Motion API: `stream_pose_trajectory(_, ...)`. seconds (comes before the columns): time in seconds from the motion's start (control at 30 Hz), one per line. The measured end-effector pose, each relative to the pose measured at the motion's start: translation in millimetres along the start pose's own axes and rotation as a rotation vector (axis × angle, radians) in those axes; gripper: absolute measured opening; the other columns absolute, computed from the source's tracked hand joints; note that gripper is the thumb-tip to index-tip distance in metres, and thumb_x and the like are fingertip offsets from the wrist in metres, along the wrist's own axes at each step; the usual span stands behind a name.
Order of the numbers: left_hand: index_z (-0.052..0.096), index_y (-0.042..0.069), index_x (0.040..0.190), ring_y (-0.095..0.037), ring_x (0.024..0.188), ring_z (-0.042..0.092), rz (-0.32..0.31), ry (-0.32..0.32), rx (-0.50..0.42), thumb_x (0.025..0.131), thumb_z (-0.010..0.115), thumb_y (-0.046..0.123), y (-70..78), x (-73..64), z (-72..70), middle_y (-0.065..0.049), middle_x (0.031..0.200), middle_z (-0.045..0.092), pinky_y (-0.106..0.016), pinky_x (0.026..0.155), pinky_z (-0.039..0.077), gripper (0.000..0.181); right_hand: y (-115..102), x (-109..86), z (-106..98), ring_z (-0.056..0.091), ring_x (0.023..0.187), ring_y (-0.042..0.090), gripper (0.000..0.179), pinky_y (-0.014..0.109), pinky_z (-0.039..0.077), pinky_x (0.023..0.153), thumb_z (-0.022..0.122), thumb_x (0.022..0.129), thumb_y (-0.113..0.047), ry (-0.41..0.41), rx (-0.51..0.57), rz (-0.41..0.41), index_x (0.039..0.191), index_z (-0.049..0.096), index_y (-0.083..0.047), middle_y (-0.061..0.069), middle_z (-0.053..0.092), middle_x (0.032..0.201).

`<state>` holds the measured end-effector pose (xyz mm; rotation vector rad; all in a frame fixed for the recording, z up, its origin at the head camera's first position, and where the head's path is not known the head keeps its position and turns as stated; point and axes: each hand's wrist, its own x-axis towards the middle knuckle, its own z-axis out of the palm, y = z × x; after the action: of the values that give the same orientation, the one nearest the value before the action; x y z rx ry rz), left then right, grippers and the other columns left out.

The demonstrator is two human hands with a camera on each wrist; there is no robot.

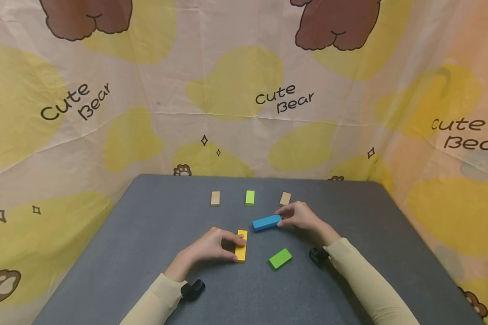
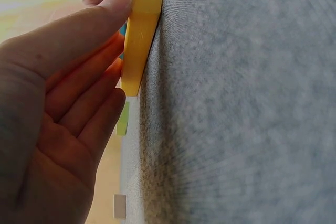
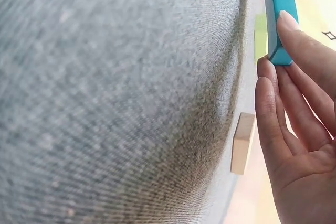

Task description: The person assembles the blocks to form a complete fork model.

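Observation:
My left hand [image 1: 211, 247] is at a yellow block [image 1: 241, 255] lying on the table, its long side pointing away from me. The left wrist view shows the thumb and fingertips against the yellow block [image 2: 140, 40]. Farther off and to the right, my right hand [image 1: 302, 216] pinches the right end of a longer blue block [image 1: 265, 223]. In the right wrist view, the thumb is on one face of the blue block [image 3: 283, 3] and fingers are behind its end. A green block [image 1: 280, 259] lies between the two forearms, apart from both hands.
Toward the back of the grey table [image 1: 166, 203] stand a wooden block [image 1: 215, 198], a light green block [image 1: 250, 197] and another wooden block [image 1: 285, 198], the last just beyond the right hand. A printed cloth [image 1: 227, 90] hangs behind the table and along its sides.

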<state>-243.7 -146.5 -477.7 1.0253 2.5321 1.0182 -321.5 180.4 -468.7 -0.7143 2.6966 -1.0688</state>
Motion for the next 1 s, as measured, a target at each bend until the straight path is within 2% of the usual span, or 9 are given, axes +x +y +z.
stream_pose_trajectory(0.27,0.070,0.024,0.118,-0.008,0.120,0.062,0.022,0.006,0.010,0.077,0.080,0.030,1.2,-0.4,0.2,0.013,0.122,0.069,-0.035,0.104,0.050,0.043,-3.5,3.0,1.2,0.072,0.093,0.014,0.034,0.031,0.059,0.081,0.082,0.075,-0.026,0.007,0.004,0.008,0.106,0.075,-0.014,0.007,0.075,0.107)
stream_pose_trajectory(0.43,0.070,0.025,0.118,-0.006,0.120,0.062,0.006,0.001,-0.003,0.077,0.081,0.031,1.5,-0.7,0.0,0.015,0.121,0.069,-0.033,0.104,0.050,0.043,-5.2,5.6,1.1,0.072,0.092,0.013,0.034,0.030,0.059,0.080,0.082,0.075,-0.027,0.006,0.012,-0.004,0.106,0.075,-0.014,0.007,0.075,0.107)
stream_pose_trajectory(0.7,0.070,0.026,0.118,-0.004,0.119,0.062,-0.001,-0.005,-0.002,0.077,0.081,0.032,-0.2,0.4,1.0,0.017,0.121,0.068,-0.030,0.103,0.050,0.043,-7.9,8.5,3.2,0.073,0.092,0.016,0.035,0.029,0.060,0.078,0.081,0.075,-0.029,0.012,0.005,-0.041,0.105,0.074,-0.013,0.007,0.076,0.104)
stream_pose_trajectory(1.0,0.070,0.027,0.118,-0.004,0.119,0.062,0.007,-0.008,-0.003,0.077,0.080,0.032,-1.8,0.8,1.1,0.018,0.120,0.068,-0.030,0.104,0.049,0.042,-15.6,12.1,5.5,0.073,0.093,0.017,0.033,0.030,0.059,0.080,0.082,0.076,-0.025,0.026,0.009,-0.048,0.105,0.073,-0.012,0.008,0.075,0.104)
